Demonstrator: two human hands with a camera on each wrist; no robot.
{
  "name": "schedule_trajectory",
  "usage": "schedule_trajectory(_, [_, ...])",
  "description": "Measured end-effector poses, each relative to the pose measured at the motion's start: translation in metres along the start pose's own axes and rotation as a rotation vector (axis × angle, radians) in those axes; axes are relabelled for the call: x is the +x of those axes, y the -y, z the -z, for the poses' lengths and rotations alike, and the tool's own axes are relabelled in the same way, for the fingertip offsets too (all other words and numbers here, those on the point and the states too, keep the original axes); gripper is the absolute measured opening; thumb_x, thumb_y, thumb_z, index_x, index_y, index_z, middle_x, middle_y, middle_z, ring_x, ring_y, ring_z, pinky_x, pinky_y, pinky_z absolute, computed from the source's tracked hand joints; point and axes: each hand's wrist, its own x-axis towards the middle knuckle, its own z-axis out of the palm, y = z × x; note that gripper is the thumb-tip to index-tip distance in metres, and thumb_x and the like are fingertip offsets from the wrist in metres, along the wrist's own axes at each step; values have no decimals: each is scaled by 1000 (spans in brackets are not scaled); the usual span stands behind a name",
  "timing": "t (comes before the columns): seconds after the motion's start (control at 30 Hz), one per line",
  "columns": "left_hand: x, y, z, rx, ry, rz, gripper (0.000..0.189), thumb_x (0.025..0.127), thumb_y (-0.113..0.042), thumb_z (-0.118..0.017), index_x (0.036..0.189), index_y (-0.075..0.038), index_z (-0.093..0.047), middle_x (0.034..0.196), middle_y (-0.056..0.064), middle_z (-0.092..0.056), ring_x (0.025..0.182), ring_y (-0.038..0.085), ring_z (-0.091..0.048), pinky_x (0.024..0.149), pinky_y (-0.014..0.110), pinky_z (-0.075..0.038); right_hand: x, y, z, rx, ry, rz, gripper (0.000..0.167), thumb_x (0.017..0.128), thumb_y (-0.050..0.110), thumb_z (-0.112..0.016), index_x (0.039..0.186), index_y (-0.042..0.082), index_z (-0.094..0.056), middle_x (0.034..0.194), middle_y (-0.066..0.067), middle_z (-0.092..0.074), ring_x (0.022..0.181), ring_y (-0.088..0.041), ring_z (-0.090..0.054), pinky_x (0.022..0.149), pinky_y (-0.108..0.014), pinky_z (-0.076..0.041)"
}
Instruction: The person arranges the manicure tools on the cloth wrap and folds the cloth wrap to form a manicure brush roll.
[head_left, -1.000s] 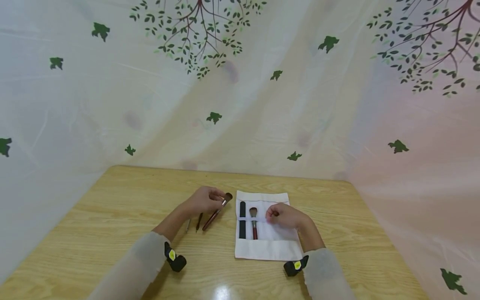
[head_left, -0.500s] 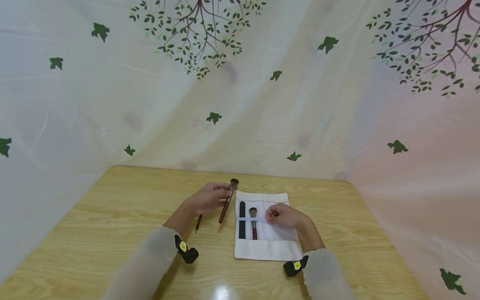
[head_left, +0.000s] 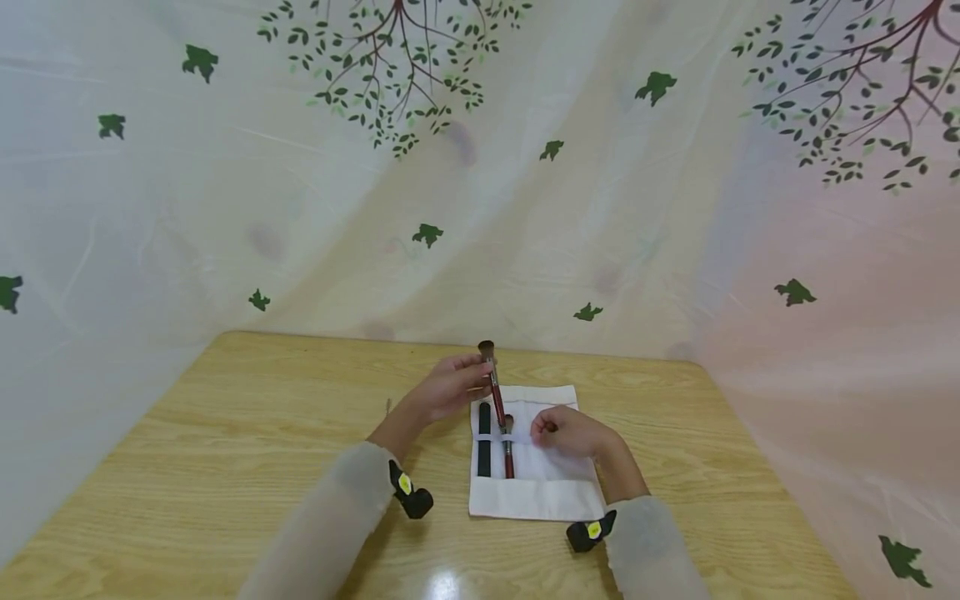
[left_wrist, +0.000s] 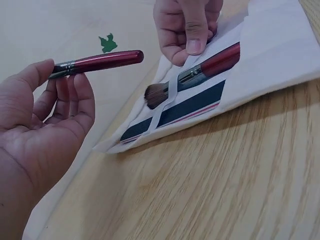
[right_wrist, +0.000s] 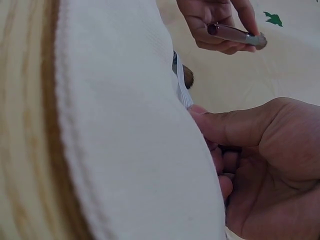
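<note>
My left hand [head_left: 450,388] pinches a red-handled makeup brush [head_left: 497,398] near its bristles. The bristles point up and away, and the handle end hangs over a white cloth brush roll [head_left: 525,500]. In the roll lie a second red-handled makeup brush [left_wrist: 215,64] and a flat black strip [head_left: 484,458] with a pink edge, both under a white elastic band [left_wrist: 172,89]. My right hand [head_left: 572,432] pinches that elastic band between thumb and finger, as the right wrist view shows, to the right of the second brush.
The roll lies open on a wooden table [head_left: 225,467]. Behind my left wrist a thin small item [head_left: 388,407] shows in part. A pale cloth backdrop [head_left: 337,208] with printed leaves hangs beyond the table's far edge.
My left hand has moved right and away from me with the brush, from the table to over the roll. The brush has swung more upright. My right hand has stayed at the band.
</note>
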Motion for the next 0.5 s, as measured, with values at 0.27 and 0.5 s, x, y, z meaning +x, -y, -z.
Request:
schedule_trajectory(0.27, [16, 13, -15, 55, -105, 5, 10, 106, -4, -53, 113, 2, -58, 95, 4, -62, 85, 12, -62, 77, 24, -54, 0, 3, 1, -11, 2, -6, 15, 94, -7, -53, 91, 2, -65, 82, -1, -58, 79, -17, -50, 73, -31, -40])
schedule_trajectory(0.5, [27, 21, -23, 107, -183, 16, 17, 104, -3, -58, 117, 8, -57, 95, 7, -61, 79, 14, -63, 74, 25, -56, 1, 1, 1, -28, 4, 5, 15, 94, -6, -53, 90, 3, -65, 81, 1, -58, 77, -15, -50, 72, -29, -40])
